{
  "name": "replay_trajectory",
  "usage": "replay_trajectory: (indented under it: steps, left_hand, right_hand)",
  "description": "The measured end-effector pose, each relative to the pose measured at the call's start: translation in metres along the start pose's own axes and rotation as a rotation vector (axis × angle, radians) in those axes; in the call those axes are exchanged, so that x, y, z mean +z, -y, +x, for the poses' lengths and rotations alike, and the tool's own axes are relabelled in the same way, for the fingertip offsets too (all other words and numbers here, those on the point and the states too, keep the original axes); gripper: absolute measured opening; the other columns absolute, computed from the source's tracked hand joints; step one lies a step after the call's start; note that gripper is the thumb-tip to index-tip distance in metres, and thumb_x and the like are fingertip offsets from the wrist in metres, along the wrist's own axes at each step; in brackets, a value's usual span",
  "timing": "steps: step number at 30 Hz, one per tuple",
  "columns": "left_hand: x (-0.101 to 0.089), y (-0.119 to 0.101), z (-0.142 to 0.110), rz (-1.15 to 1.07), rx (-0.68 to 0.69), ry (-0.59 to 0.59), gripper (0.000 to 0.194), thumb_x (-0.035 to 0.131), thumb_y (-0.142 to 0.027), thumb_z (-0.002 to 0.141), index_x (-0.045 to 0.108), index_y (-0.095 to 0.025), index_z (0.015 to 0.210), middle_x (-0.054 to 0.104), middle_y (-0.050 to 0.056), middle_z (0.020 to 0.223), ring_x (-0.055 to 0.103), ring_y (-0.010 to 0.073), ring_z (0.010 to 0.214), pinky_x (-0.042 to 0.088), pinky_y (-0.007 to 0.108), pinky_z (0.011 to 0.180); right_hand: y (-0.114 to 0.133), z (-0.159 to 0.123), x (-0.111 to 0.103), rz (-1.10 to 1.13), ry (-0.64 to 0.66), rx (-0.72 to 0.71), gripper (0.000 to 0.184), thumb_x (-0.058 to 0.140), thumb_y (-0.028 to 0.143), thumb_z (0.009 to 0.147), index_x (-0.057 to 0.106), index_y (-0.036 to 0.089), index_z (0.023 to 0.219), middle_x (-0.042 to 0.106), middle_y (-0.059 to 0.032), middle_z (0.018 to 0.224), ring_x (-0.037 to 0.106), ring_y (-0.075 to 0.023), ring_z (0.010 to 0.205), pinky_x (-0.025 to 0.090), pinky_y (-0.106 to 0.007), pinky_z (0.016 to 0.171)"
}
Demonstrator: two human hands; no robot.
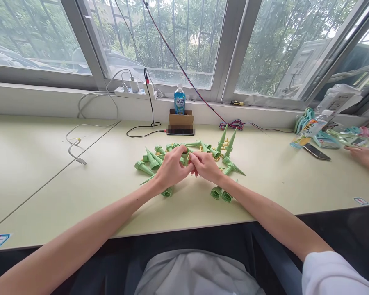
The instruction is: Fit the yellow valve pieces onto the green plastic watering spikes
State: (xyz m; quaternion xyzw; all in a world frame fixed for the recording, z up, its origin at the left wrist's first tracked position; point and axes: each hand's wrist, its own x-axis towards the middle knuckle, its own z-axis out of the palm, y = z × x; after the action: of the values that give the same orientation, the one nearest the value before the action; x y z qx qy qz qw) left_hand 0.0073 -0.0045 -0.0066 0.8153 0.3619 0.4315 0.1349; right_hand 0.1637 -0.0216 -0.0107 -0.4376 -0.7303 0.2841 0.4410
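Several green plastic cone spikes (150, 162) lie scattered on the pale table (80, 184) in front of me; two stand upright (226, 141) at the back right of the heap. My left hand (171, 167) is closed around one green spike (185, 155), gripping its round open end. My right hand (205, 165) pinches a small part against that same spike; the part is too small to name. Two more spikes (221, 193) lie just under my right wrist.
A blue-labelled bottle (180, 99) stands behind a small cardboard box (181, 120) at the window sill. White and black cables (80, 143) run across the left of the table. Another person's hand (363, 155) rests at the right, near a phone (316, 151) and packaged items.
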Motion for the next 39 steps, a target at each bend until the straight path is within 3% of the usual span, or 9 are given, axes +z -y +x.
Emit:
replay_trajectory:
  steps: [32, 39]
  left_hand:
    - [0.0009, 0.0003, 0.0000, -0.053, 0.011, 0.006, 0.018, 0.060, -0.028, 0.080, 0.045, -0.020, 0.085, 0.053, -0.001, 0.083, 0.049, 0.0081, 0.059, 0.055, 0.023, 0.054]
    - [0.0010, -0.0024, 0.0001, -0.076, 0.044, -0.042, 0.019, 0.061, -0.023, 0.079, 0.043, -0.020, 0.083, 0.051, -0.001, 0.080, 0.051, 0.0087, 0.067, 0.061, 0.025, 0.064]
  right_hand:
    - [-0.0005, -0.0001, -0.0004, 0.000, 0.006, -0.009, 0.042, 0.039, 0.036, 0.098, 0.047, 0.019, 0.061, 0.060, 0.0034, 0.049, 0.054, -0.0096, 0.041, 0.045, -0.024, 0.050]
    - [0.0017, -0.0001, 0.0000, 0.071, 0.015, 0.014, 0.042, 0.040, 0.038, 0.098, 0.047, 0.018, 0.061, 0.060, 0.0029, 0.049, 0.054, -0.0088, 0.039, 0.043, -0.022, 0.045]
